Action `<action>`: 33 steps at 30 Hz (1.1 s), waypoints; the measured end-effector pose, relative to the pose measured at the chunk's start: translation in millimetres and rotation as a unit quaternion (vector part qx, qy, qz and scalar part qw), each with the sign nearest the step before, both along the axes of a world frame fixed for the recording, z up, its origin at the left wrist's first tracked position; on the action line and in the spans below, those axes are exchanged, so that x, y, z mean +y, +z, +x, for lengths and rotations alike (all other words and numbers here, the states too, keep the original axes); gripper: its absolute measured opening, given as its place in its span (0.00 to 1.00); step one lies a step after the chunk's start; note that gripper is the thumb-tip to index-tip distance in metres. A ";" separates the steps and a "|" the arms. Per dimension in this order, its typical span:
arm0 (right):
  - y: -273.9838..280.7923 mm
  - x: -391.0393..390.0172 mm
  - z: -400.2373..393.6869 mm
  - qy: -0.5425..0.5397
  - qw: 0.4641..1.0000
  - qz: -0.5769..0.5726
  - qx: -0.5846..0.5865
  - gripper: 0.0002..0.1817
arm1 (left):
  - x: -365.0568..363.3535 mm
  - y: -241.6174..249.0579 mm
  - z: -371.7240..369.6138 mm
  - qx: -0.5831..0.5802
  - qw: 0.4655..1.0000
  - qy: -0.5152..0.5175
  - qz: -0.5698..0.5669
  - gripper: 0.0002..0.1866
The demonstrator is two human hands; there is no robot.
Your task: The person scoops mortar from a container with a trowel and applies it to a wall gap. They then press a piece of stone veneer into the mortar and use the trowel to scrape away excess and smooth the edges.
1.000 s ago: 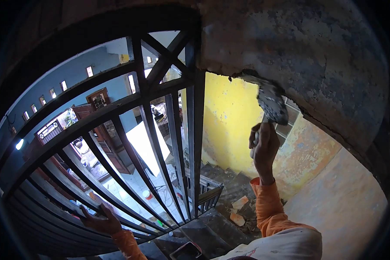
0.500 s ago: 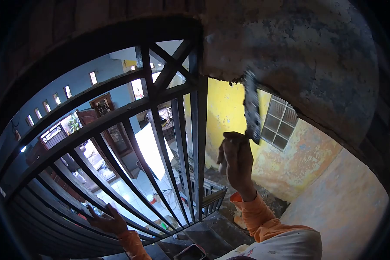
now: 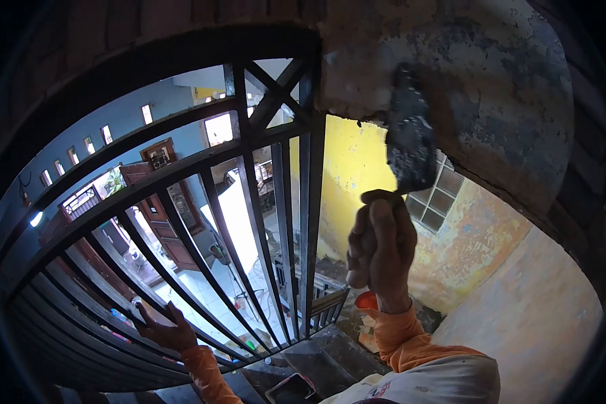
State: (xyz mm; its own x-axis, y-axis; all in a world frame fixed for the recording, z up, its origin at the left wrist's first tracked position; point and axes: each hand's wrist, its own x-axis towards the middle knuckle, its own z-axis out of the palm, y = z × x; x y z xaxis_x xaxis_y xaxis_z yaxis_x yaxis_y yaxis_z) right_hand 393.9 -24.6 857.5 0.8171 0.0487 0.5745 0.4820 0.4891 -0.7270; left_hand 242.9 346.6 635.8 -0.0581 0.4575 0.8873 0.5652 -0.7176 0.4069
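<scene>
My right hand (image 3: pixel 382 246) is closed round the handle of a trowel (image 3: pixel 411 138), raised blade up in front of the peeling wall (image 3: pixel 491 81). Dark, wet-looking smears cover the blade, and its upper end overlaps the wall's lower edge in this view. The handle itself is mostly hidden by my fingers. Lower left, my left hand (image 3: pixel 168 331) rests at the bars of a dark metal railing (image 3: pixel 175 232), fingers stretched out and apart.
Beyond the railing lies a lower room with a white tiled floor (image 3: pixel 188 289) and a brown door (image 3: pixel 153 219). A yellow wall (image 3: pixel 347 161) and a window (image 3: pixel 441 192) show beneath the peeling wall. Dark steps (image 3: pixel 326 353) lie below me.
The trowel has turned from edge-on to show its broad face, and my right hand has shifted slightly right and up. My left hand stays at the railing.
</scene>
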 end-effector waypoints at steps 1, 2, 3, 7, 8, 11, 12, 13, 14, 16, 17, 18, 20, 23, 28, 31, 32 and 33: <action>0.9 -3.4 -4.8 -0.013 1.000 0.019 0.017 0.16 | -0.3 -0.5 0.0 -0.012 1.000 -0.008 0.000 0.38; 3.7 -5.1 -10.0 -0.025 0.998 0.057 0.025 0.14 | -0.6 0.3 0.2 -0.012 1.000 -0.008 -0.001 0.38; 7.5 -8.2 -16.7 -0.027 0.997 0.076 0.005 0.15 | -1.6 0.7 0.9 -0.013 1.000 -0.007 -0.008 0.38; 4.0 -31.2 -24.0 -0.010 0.992 0.116 -0.048 0.19 | -0.1 -1.5 0.9 -0.011 1.000 -0.001 -0.015 0.38; 2.0 -33.5 -24.2 0.002 0.988 0.142 -0.066 0.20 | -1.2 -0.3 2.0 -0.012 1.000 -0.005 -0.016 0.38; -33.9 -37.4 0.6 -0.062 0.986 0.076 -0.134 0.20 | -2.3 3.9 1.9 -0.013 1.000 0.003 0.002 0.38; -42.5 -39.2 5.9 -0.085 0.986 0.020 -0.140 0.20 | -0.6 3.1 1.8 -0.014 1.000 0.003 0.004 0.38; -51.0 -43.7 8.3 -0.066 0.996 -0.031 -0.061 0.21 | 0.4 1.9 1.5 -0.013 1.000 0.004 0.003 0.38; -55.4 -40.1 11.4 -0.044 0.998 -0.043 0.016 0.21 | -0.1 0.8 1.8 -0.012 1.000 0.003 0.002 0.38; -80.3 -34.6 47.3 -0.010 0.998 -0.068 0.008 0.21 | -1.8 1.2 2.5 -0.007 1.000 0.016 0.000 0.39; -80.4 -32.3 55.8 -0.009 0.998 -0.064 0.008 0.21 | -1.8 1.1 2.1 -0.014 1.000 0.002 -0.005 0.39; -78.5 -30.6 65.7 -0.035 0.992 -0.117 -0.018 0.22 | -0.6 1.4 2.0 -0.022 1.000 -0.012 -0.008 0.39; -69.0 -27.0 79.3 -0.063 0.983 -0.167 -0.043 0.24 | 2.6 1.6 0.8 -0.015 1.000 -0.003 0.008 0.39; -38.5 -35.0 73.5 -0.039 0.991 -0.125 -0.007 0.23 | -4.9 6.1 -0.8 0.014 0.999 0.021 -0.033 0.40; -83.1 -59.2 61.1 -0.031 0.994 0.072 -0.082 0.25 | 3.2 -1.1 -1.3 0.006 0.999 0.020 -0.031 0.41; -95.0 -65.3 56.2 -0.160 0.969 0.057 -0.178 0.23 | 9.5 -8.8 -4.4 0.019 0.999 0.021 -0.036 0.41; -101.7 -71.1 64.4 -0.197 0.962 -0.004 -0.189 0.22 | 4.0 -3.5 -2.5 -0.012 0.997 -0.019 -0.070 0.41; -105.3 -77.2 67.4 -0.235 0.950 -0.065 -0.196 0.22 | 2.9 -0.4 -1.3 0.001 1.000 0.012 -0.027 0.40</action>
